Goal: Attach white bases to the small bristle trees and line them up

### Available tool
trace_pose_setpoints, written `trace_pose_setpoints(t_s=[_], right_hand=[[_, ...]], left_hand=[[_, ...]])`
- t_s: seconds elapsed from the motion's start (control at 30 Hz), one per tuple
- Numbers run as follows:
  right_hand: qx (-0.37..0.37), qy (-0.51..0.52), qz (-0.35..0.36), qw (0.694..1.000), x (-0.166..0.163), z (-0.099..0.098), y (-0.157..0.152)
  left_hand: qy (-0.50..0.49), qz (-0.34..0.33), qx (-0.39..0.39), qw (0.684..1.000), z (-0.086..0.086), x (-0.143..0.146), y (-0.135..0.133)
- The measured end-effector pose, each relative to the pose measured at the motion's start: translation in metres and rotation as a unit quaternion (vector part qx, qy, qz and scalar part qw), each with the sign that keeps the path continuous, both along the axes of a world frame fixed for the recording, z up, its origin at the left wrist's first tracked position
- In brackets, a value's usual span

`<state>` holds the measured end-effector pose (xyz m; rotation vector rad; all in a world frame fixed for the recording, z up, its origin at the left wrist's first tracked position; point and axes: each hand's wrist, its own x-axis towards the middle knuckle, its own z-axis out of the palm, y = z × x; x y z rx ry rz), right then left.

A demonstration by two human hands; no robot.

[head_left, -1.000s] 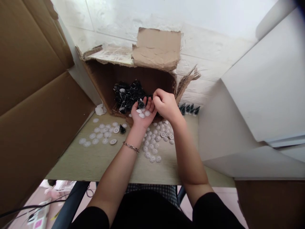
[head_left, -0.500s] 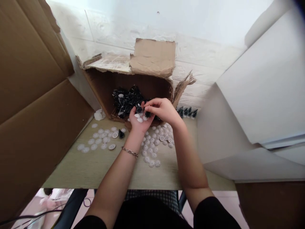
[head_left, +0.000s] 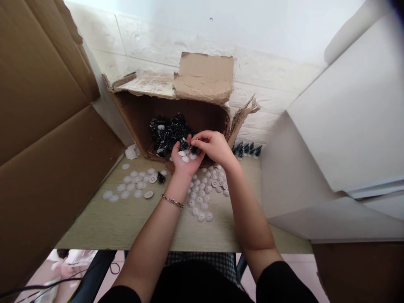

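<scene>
Cradling white discs [head_left: 186, 159], left hand [head_left: 188, 166] loosely spread, right hand [head_left: 212, 147] pinching a partly hidden tree [head_left: 194, 150]

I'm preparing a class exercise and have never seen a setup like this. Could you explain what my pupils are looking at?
There is no machine here, just a person's two bare hands. The view comes from one camera worn on the head, looking forward and down. The left hand, palm up, holds several white discs. Close above it, the right hand appears to pinch a small dark tree. On the table lie two groups of loose discs and a lone tree. Beyond, an open cardboard box has a heap of dark trees inside; to its right stands a row of little trees.
</scene>
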<state>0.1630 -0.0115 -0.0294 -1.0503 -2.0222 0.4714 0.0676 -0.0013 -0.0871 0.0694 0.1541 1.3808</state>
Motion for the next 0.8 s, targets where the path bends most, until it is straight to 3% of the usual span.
trace_pose_setpoints(t_s=[0.8], right_hand=[[0.024,-0.004,0.004,1.000,0.0030,0.0010,0.0008]], left_hand=[[0.015,0.008,0.000,1.000,-0.0017,-0.0001,0.0011]])
